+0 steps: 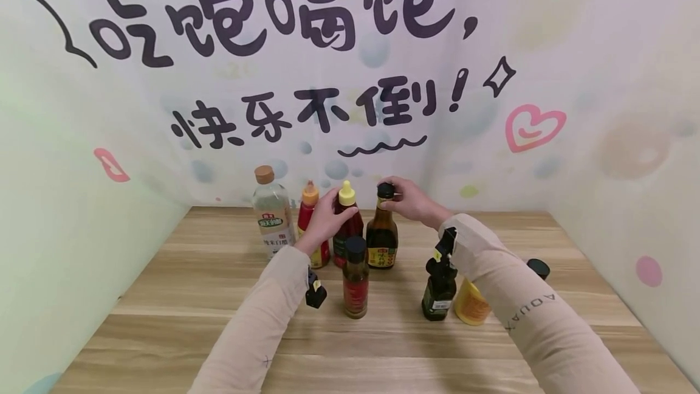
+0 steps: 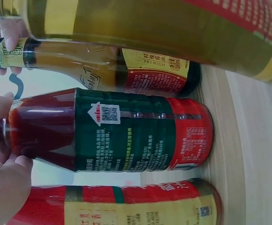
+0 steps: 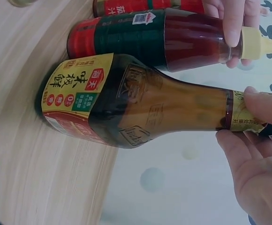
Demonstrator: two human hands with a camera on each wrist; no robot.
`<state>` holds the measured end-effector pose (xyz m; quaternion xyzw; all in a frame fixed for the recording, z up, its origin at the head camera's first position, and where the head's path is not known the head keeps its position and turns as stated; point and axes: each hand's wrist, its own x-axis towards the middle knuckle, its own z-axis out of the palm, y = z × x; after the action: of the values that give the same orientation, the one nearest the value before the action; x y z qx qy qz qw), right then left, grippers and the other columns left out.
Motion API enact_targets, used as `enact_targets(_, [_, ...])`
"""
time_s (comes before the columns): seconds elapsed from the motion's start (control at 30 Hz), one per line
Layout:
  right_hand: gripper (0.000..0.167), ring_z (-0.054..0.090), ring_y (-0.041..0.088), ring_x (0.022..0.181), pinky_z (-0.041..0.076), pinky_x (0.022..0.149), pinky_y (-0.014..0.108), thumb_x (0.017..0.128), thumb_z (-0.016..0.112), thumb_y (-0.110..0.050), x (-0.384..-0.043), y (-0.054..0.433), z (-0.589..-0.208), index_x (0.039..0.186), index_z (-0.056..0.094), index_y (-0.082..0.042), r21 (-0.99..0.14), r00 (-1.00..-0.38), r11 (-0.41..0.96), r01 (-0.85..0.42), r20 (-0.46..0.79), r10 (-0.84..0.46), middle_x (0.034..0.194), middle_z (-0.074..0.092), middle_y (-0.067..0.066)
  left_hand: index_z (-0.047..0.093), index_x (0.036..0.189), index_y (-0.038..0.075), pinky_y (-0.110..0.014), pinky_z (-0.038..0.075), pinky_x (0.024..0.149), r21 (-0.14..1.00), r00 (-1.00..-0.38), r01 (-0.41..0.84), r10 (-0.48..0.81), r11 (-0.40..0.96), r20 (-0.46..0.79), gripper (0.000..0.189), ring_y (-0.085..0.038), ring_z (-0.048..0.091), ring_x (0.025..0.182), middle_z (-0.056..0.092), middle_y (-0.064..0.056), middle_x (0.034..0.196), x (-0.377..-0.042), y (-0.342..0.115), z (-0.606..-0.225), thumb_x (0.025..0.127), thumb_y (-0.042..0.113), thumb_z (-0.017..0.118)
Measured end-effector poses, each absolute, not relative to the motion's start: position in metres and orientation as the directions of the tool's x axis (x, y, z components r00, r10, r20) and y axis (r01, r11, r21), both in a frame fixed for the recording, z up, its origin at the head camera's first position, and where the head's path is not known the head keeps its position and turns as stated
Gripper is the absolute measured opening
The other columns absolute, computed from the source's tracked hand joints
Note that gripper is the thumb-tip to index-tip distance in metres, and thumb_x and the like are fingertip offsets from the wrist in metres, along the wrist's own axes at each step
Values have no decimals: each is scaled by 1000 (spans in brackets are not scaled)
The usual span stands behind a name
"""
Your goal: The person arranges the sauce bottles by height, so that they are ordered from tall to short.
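In the head view my left hand [image 1: 329,216] grips the upper part of a red squeeze sauce bottle [image 1: 350,228] with a yellow nozzle cap. Its green and red label [image 2: 126,129] faces the left wrist camera. My right hand [image 1: 411,201] pinches the neck of a soy sauce bottle [image 1: 382,233], just under its black cap. That bottle is brown with a yellow label [image 3: 72,89] and stands upright, close beside the squeeze bottle. Left of them is another red squeeze bottle [image 1: 305,219] with an orange cap, partly hidden behind my left hand.
A clear white vinegar bottle [image 1: 268,211] stands at the left of the row. In front is a slim dark-capped bottle [image 1: 356,287]. Toward the right, a dark green bottle [image 1: 437,293] and a yellow container [image 1: 471,306] stand by my right sleeve, with a black cap [image 1: 538,269] beyond it.
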<state>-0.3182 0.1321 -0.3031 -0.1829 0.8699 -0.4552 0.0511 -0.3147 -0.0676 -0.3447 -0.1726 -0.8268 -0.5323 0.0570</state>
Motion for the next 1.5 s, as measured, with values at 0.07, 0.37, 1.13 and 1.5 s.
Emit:
enact_targets(0.07, [38, 44, 35, 114, 41, 89, 44, 83, 59, 1, -318, 133, -302, 118, 45, 0, -809, -927, 521, -273, 76, -367, 121, 47, 21, 43, 125, 1, -39, 39, 92, 859, -937, 336, 225, 387, 266, 46, -27, 49, 108, 51, -16, 118, -314, -67, -343, 84, 12, 61])
enact_targets(0.37, [38, 46, 35, 112, 42, 87, 44, 82, 60, -1, -317, 133, -299, 117, 46, -3, -778, -924, 556, -292, 80, -374, 120, 48, 20, 44, 124, 1, -40, 38, 93, 867, -957, 279, 196, 412, 215, 46, -28, 47, 110, 50, -16, 119, -312, -64, -334, 82, 12, 62])
enact_targets(1.13, [72, 27, 32, 127, 25, 101, 44, 83, 62, -20, -305, 137, -282, 139, 22, 0, -686, -929, 678, -264, -8, -371, 141, 26, 18, 29, 136, 5, -43, 29, 99, 837, -952, 293, 222, 462, 210, 63, -27, 33, 125, 35, -14, 136, -300, -69, -327, 84, 18, 62])
enact_targets(1.5, [66, 29, 30, 126, 28, 100, 43, 86, 59, -22, -283, 168, -267, 138, 25, -2, -728, -898, 597, -338, 59, -436, 139, 30, 16, 21, 141, 12, -41, 34, 96, 827, -944, 302, 271, 474, 189, 71, -24, 26, 129, 22, -8, 144, -287, -86, -311, 84, 26, 61])
